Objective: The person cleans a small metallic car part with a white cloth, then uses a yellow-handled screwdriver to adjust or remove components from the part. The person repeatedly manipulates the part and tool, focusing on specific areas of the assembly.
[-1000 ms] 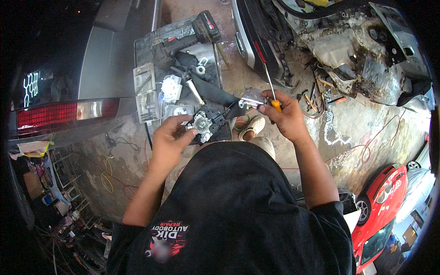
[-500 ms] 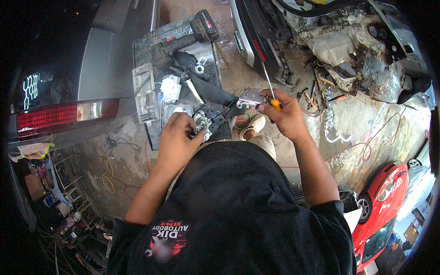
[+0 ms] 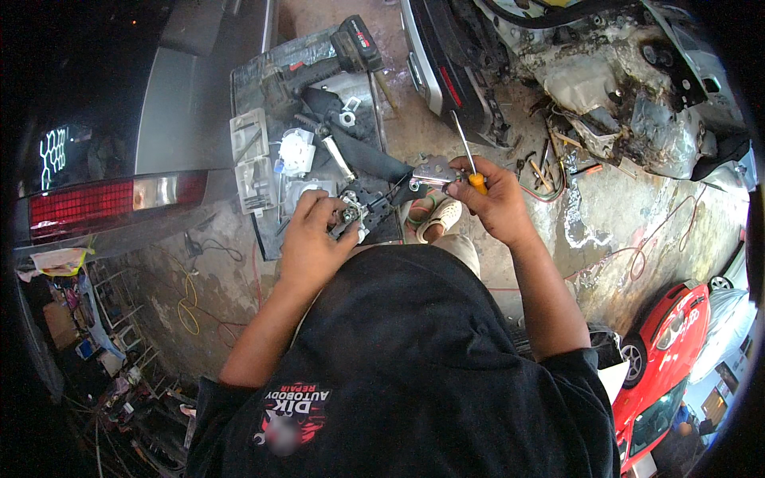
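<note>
— What carries the parts?
— A dark worktop (image 3: 263,76) on a stained concrete floor (image 3: 637,207).
— And the grips?
— Left hand (image 3: 312,239) pinches a black mechanism (image 3: 360,211) at the near edge; right hand (image 3: 496,199) clasps a screwdriver (image 3: 468,159) beside it.

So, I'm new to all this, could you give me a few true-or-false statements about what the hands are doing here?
1. The right hand holds a screwdriver with an orange handle. True.
2. The left hand is empty and hangs in the air. False: it grips a small black and metal mechanism.
3. A cordless drill lies on the tray ahead. True.
4. The small car at lower right is blue. False: the car is red.
</note>
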The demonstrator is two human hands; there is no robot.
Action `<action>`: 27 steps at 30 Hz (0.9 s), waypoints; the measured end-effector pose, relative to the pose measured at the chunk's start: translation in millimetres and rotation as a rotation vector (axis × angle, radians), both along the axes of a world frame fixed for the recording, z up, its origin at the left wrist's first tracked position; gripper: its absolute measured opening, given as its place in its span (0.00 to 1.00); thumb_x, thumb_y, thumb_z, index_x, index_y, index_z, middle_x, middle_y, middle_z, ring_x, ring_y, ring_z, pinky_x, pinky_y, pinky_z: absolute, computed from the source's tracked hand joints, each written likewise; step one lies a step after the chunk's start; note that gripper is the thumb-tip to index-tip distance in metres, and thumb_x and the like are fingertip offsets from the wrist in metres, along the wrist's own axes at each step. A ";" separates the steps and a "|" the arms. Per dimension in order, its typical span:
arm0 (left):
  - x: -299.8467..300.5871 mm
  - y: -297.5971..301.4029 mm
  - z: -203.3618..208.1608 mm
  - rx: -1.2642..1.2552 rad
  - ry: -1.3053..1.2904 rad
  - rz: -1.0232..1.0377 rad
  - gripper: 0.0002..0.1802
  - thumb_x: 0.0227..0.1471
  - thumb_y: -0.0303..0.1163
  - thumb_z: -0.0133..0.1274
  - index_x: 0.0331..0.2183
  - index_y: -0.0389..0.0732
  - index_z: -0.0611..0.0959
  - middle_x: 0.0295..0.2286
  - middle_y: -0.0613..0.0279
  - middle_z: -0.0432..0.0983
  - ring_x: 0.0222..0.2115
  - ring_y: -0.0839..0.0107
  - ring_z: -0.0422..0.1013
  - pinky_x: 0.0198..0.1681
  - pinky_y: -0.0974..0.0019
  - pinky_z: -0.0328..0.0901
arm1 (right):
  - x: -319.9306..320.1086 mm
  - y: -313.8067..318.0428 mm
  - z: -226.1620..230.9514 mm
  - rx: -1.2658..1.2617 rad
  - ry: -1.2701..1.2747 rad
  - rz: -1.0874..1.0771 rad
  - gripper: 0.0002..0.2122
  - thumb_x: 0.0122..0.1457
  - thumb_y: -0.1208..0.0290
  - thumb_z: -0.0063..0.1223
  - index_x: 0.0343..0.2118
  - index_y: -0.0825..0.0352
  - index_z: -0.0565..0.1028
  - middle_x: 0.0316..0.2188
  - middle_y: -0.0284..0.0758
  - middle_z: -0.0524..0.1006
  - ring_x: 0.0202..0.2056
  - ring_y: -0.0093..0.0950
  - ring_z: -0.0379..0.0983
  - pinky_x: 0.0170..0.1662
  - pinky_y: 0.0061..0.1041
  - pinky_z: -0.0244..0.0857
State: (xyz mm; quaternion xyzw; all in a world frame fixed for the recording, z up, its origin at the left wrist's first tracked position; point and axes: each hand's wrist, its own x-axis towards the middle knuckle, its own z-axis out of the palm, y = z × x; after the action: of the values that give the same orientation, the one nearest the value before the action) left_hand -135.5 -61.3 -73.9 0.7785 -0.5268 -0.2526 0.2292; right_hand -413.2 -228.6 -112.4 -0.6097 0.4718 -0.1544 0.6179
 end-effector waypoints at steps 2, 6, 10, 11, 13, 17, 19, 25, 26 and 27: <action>4.5 3.9 -6.7 -0.112 -0.109 -0.067 0.16 0.45 0.27 0.72 0.39 0.39 0.88 0.45 0.54 0.78 0.41 0.58 0.79 0.44 0.58 0.75 | -0.8 0.7 -3.8 -0.002 -0.034 -0.007 0.17 0.61 0.69 0.72 0.52 0.67 0.83 0.39 0.37 0.84 0.42 0.25 0.78 0.51 0.29 0.71; 6.2 3.9 -8.5 -0.114 -0.136 -0.111 0.14 0.46 0.28 0.71 0.38 0.39 0.89 0.44 0.51 0.79 0.46 0.50 0.78 0.50 0.54 0.73 | 2.1 1.2 2.0 0.040 0.000 -0.002 0.17 0.61 0.69 0.72 0.52 0.67 0.83 0.40 0.36 0.84 0.43 0.25 0.78 0.52 0.28 0.71; 8.7 2.0 -10.6 -0.086 -0.128 -0.120 0.14 0.46 0.28 0.70 0.39 0.40 0.89 0.43 0.50 0.79 0.46 0.50 0.78 0.50 0.54 0.73 | 2.9 3.1 0.5 -0.009 -0.069 0.004 0.17 0.62 0.73 0.71 0.53 0.69 0.82 0.36 0.27 0.80 0.36 0.17 0.72 0.42 0.21 0.66; 9.6 2.0 -10.5 -0.102 -0.131 -0.123 0.15 0.46 0.28 0.70 0.39 0.40 0.89 0.43 0.51 0.79 0.46 0.51 0.79 0.50 0.55 0.73 | 2.8 3.1 0.9 -0.001 -0.066 0.003 0.17 0.61 0.71 0.71 0.52 0.68 0.83 0.37 0.31 0.82 0.39 0.20 0.75 0.46 0.25 0.68; 10.5 2.6 -9.9 -0.107 -0.114 -0.108 0.15 0.46 0.28 0.71 0.39 0.40 0.89 0.43 0.52 0.79 0.44 0.52 0.79 0.49 0.56 0.73 | 2.2 3.0 0.5 0.008 -0.053 0.003 0.17 0.61 0.70 0.72 0.52 0.67 0.83 0.39 0.35 0.84 0.42 0.24 0.77 0.50 0.28 0.70; 13.3 1.6 -7.1 -0.126 -0.078 -0.122 0.13 0.45 0.27 0.71 0.37 0.40 0.90 0.41 0.54 0.79 0.42 0.54 0.79 0.46 0.58 0.73 | 1.0 3.1 -0.2 0.019 -0.021 0.005 0.17 0.61 0.71 0.71 0.52 0.67 0.83 0.38 0.33 0.83 0.41 0.23 0.76 0.50 0.27 0.70; 14.7 0.5 -7.4 -0.151 -0.074 -0.155 0.13 0.46 0.27 0.71 0.37 0.40 0.90 0.40 0.55 0.79 0.41 0.54 0.79 0.45 0.59 0.73 | 2.0 4.2 0.1 0.018 -0.037 0.004 0.16 0.62 0.73 0.70 0.52 0.68 0.83 0.35 0.29 0.81 0.37 0.19 0.73 0.44 0.24 0.67; 16.8 -0.1 -12.0 -0.159 -0.053 -0.194 0.12 0.47 0.26 0.70 0.37 0.39 0.89 0.38 0.55 0.79 0.41 0.54 0.79 0.44 0.58 0.73 | 7.7 5.3 4.9 0.029 -0.080 0.015 0.16 0.63 0.75 0.69 0.54 0.68 0.82 0.29 0.21 0.75 0.29 0.13 0.66 0.32 0.18 0.60; 16.1 -1.0 -9.7 -0.157 -0.057 -0.199 0.12 0.47 0.27 0.70 0.37 0.39 0.89 0.37 0.55 0.79 0.40 0.54 0.79 0.44 0.57 0.73 | 9.3 4.7 9.3 0.040 -0.067 0.018 0.16 0.63 0.75 0.69 0.54 0.68 0.82 0.29 0.21 0.75 0.29 0.13 0.66 0.33 0.18 0.61; 15.8 -1.4 -8.5 -0.154 -0.061 -0.203 0.12 0.47 0.27 0.70 0.37 0.38 0.89 0.37 0.55 0.79 0.40 0.54 0.79 0.44 0.57 0.73 | 10.5 4.2 11.6 0.051 -0.054 0.022 0.17 0.63 0.75 0.70 0.54 0.68 0.82 0.29 0.21 0.75 0.29 0.13 0.66 0.33 0.18 0.61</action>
State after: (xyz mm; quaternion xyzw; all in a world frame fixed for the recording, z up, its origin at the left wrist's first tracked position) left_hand -119.7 -62.7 -82.4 0.7084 -0.6276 -0.2096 0.2456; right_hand -402.7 -224.4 -100.9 -0.5945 0.4520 -0.1523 0.6473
